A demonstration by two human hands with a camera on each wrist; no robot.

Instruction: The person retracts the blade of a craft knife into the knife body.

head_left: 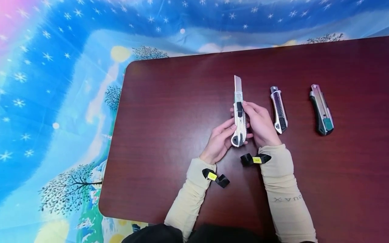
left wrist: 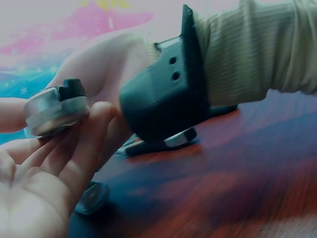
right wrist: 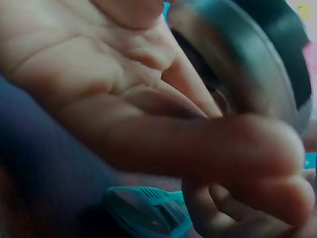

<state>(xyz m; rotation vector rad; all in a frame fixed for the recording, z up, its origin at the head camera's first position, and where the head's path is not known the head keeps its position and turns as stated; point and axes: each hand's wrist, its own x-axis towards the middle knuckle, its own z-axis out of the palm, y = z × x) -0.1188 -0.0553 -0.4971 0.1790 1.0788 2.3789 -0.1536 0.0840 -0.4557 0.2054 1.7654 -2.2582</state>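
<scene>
A silver utility knife [head_left: 240,125] with a black slider points away from me, its wide blade [head_left: 237,83] extended. My left hand [head_left: 216,140] grips the handle low down, thumb on the near end and fingers underneath. From the other side my right hand [head_left: 262,123] holds the same handle, its thumb beside the slider and its fingers partly hidden below. In the left wrist view the rounded handle end [left wrist: 57,116] shows between both hands. The right wrist view has the handle [right wrist: 242,64] large and blurred above the right fingers.
Two more utility knives lie on the dark red-brown table [head_left: 170,135] to the right: a silver and black one [head_left: 279,109] close to the right hand, and a green and black one [head_left: 322,111] farther out. A patterned blue cloth [head_left: 91,67] surrounds the table's far and left edges.
</scene>
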